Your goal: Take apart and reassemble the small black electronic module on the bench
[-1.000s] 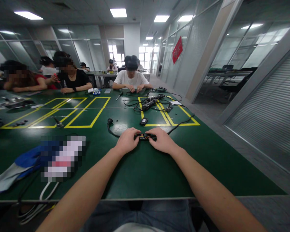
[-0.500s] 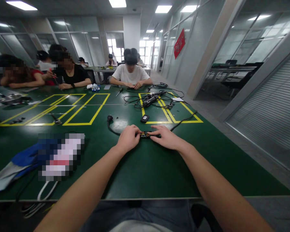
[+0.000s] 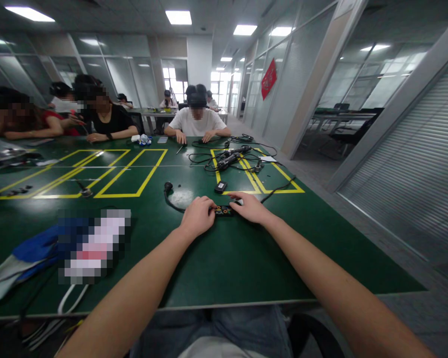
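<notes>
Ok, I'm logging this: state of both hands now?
Left hand: curled at one end of the black device; grip unclear.
Right hand: partly open, at the other end.

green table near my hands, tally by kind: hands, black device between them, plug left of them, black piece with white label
Left hand and right hand: 2
Black device: 1
Black plug: 1
White-labelled black piece: 1
Total: 5

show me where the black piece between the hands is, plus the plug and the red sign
black piece (image 3: 224,211): head view, middle of its exposed upper side
plug (image 3: 168,187): head view, its dark head
red sign (image 3: 269,79): head view, middle of its face
</notes>
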`<state>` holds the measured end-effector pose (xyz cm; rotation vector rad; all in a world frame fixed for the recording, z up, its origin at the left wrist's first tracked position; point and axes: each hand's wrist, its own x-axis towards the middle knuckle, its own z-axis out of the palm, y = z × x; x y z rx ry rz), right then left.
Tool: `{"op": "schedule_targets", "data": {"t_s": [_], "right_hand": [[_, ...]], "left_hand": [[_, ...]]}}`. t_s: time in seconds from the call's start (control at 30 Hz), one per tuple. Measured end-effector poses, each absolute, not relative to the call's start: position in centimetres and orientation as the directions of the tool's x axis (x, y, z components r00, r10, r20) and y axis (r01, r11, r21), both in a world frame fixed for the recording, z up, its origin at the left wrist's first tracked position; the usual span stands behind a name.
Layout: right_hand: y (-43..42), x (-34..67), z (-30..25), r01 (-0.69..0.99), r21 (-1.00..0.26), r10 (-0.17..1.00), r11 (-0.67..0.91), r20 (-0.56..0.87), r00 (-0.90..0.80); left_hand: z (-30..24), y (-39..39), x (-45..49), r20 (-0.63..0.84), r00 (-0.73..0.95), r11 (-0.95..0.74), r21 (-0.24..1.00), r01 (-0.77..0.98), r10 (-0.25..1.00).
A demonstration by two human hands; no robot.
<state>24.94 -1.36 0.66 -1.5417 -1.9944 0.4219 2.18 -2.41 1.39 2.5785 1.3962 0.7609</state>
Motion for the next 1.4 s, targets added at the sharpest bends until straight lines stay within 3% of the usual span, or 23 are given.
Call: {"op": "schedule_targets", "data": {"t_s": [0.13,0.27,0.43,0.57,0.73,0.97,1.1,1.23,1.4], "right_hand": [[1.6,25.0,0.4,0.785,-0.567,0.961,0.249,0.243,-0.130],[5.0,24.1,0.4,0.838,-0.471,0.952,0.276,0.254,-0.171],[7.4,22.3,0.5,0.904,-0.358,0.969,0.233,0.166,-0.183],[7.4,22.0,0.5,0.921,-0.324,0.974,0.215,0.143,-0.176],[6.4,23.6,1.1,0.892,-0.376,0.967,0.250,0.149,-0.208],[2.3,24.3,1.1,0.727,-0.576,0.922,0.374,0.317,-0.223],[-1.0,23.6,0.2,0.617,-0.650,0.894,0.443,0.370,-0.252],[-2.6,23.8,-0.2,0.575,-0.690,0.896,0.440,0.377,-0.233],[-2.8,25.4,0.0,0.600,-0.662,0.892,0.450,0.364,-0.269]], "left_hand": [[1.3,-2.2,1.9,0.372,0.458,-0.582,0.372,0.724,0.807],[1.0,-2.0,1.8,0.387,0.444,-0.582,0.402,0.707,0.808],[0.8,-1.9,1.6,0.396,0.410,-0.561,0.437,0.703,0.822],[0.7,-1.7,1.5,0.411,0.397,-0.561,0.442,0.700,0.820],[0.4,-1.5,1.6,0.423,0.394,-0.565,0.442,0.696,0.816],[0.6,-1.5,1.5,0.524,0.332,-0.590,0.465,0.660,0.785],[0.7,-1.7,1.5,0.522,0.416,-0.656,0.458,0.600,0.744],[0.7,-2.0,1.6,0.436,0.527,-0.684,0.448,0.576,0.729],[0.9,-2.1,1.3,0.427,0.471,-0.635,0.469,0.614,0.772]]}}
